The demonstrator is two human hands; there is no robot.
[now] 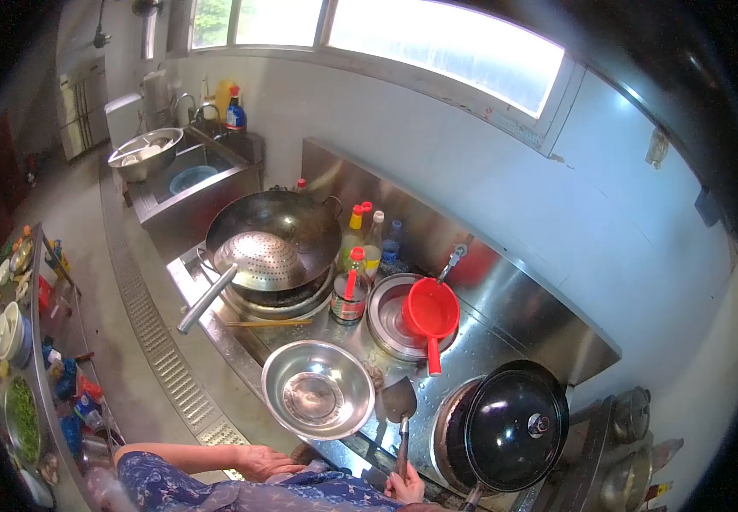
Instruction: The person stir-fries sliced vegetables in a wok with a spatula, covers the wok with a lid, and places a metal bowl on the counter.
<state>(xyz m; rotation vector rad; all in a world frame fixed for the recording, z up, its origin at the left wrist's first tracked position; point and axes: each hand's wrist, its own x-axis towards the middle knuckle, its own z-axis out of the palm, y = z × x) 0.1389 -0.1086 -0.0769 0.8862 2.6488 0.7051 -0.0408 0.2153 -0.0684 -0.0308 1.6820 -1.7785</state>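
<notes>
My right hand (405, 486) is closed round the handle of a spatula (400, 401), whose dark blade lies on the steel counter between a metal basin (318, 390) and a black lidded pan (517, 427). My left hand (268, 462) rests against my clothing at the front of the counter, below the basin; its fingers are partly curled and too small to read clearly. A perforated strainer (260, 261) lies in a large wok (288, 218) on the left burner. A red ladle (430, 309) sits over a steel pot (386, 317) beside several bottles (350, 294).
A sink (190, 175) with a bowl-filled basin (145, 154) stands at the back left. Chopsticks (271, 323) lie before the wok. Shelves with dishes and greens (22, 418) line the far left. Pots (629, 414) stand at the right.
</notes>
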